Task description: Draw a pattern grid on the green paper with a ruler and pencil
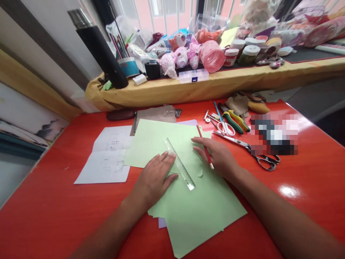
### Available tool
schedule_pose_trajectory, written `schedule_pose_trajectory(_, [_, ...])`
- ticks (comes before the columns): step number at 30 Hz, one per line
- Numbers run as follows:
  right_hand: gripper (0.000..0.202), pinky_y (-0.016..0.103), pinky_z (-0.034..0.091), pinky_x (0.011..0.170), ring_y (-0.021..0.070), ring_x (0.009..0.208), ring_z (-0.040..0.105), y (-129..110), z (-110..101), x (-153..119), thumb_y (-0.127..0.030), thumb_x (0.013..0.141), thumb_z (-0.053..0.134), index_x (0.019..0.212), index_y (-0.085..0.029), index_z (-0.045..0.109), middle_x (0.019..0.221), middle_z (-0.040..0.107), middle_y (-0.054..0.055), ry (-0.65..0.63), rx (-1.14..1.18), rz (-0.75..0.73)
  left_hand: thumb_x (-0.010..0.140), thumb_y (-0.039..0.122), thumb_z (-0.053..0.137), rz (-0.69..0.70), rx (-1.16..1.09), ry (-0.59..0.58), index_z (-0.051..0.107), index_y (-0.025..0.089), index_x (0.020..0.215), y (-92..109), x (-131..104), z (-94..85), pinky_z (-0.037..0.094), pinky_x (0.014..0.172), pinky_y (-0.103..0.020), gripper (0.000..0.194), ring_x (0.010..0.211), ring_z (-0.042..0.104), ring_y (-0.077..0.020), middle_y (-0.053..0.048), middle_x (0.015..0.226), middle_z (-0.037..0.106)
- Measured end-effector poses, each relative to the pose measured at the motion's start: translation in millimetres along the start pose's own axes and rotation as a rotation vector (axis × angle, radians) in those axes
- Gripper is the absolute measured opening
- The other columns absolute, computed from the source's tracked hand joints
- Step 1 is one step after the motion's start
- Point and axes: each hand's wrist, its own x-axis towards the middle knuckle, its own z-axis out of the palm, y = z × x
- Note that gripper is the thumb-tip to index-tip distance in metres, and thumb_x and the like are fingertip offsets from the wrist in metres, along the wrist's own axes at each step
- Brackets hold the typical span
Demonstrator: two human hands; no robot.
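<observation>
Light green paper sheets point(194, 212) overlap on the red table. A clear ruler point(180, 165) lies slanted across them. My left hand point(159, 174) rests flat on the green paper, fingers stretched out, its fingertips at the ruler's left edge. To the right of the ruler, my right hand point(215, 154) holds a red pencil point(205, 147), with the white eraser end pointing toward me and the other end pointing away. A small curled flap of green paper shows between the ruler and the right hand.
White sketched paper point(107, 162) lies left on the red table point(54, 194). Large scissors point(246, 145), white-handled scissors point(225, 128) and pliers point(235, 120) lie right. A black flask point(101, 54), jars and craft items stand on the cloth-edged sill point(167, 91) behind.
</observation>
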Motion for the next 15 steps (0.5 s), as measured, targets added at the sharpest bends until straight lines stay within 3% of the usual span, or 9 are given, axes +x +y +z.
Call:
schedule_pose_trajectory(5, [0.029, 0.056, 0.062, 0.104, 0.0354, 0.123, 0.078, 1.5, 3.4, -0.8, -0.038, 0.107, 0.064, 0.130, -0.029, 0.080, 0.130, 0.084, 0.010, -0.088, -0.038, -0.057, 0.117, 0.043, 0.049, -0.017, -0.001, -0.010, 0.041, 0.023, 0.169, -4.2, 1.0, 0.5, 0.046, 0.127, -0.051, 0.056, 0.154, 0.055, -0.0275, -0.011, 0.160, 0.064])
schedule_pose_trajectory(15, [0.030, 0.058, 0.063, 0.102, 0.0376, 0.122, 0.079, -4.2, 7.6, -3.2, -0.036, 0.111, 0.061, 0.131, -0.025, 0.079, 0.128, 0.084, 0.015, -0.139, -0.081, -0.147, 0.118, 0.044, 0.045, -0.100, -0.015, -0.001, 0.044, 0.022, 0.167, -14.1, 3.2, -1.5, 0.041, 0.130, -0.053, 0.053, 0.156, 0.053, -0.0270, -0.011, 0.162, 0.062])
